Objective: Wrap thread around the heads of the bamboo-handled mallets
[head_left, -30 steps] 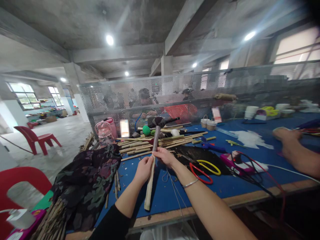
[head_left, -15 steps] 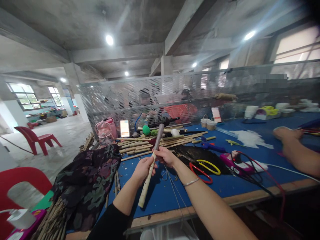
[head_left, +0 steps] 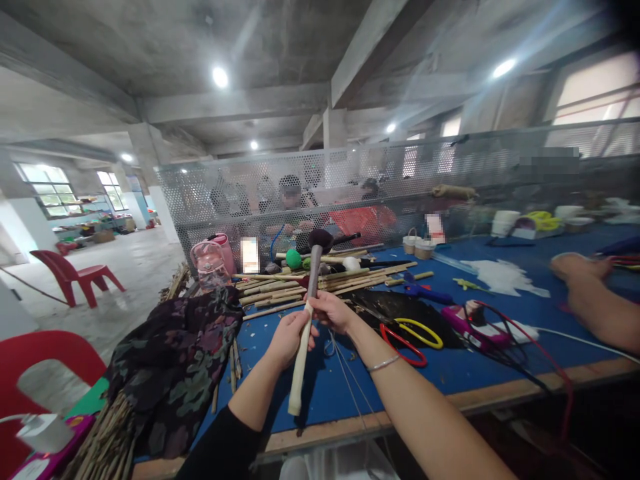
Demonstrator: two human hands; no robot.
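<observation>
A long stick (head_left: 301,367), pale at its lower part and grey-brown toward the top, slants up and away over the blue table (head_left: 270,413). It ends in a dark rounded head (head_left: 321,239). My left hand (head_left: 290,337) is closed round the pale part near the stick's middle. Just above it, my right hand (head_left: 331,312) pinches the stick where pale meets grey; the two hands are close together. Scissors (head_left: 413,337) with one red and one yellow handle lie to the right of my right hand. Thin wires (head_left: 350,377) hang over the table's front edge.
Behind my hands lie bamboo sticks (head_left: 280,294) and a green ball (head_left: 293,259). Dark patterned cloth (head_left: 185,367) covers the left side. A purple power strip (head_left: 475,327) with cables is at right, before another person's arm (head_left: 590,303). A mesh panel (head_left: 225,200) stands behind.
The stick has turned about its length, so the row of dark marks on its pale part no longer shows. Its lower end has shifted slightly right, and the dark head slightly left.
</observation>
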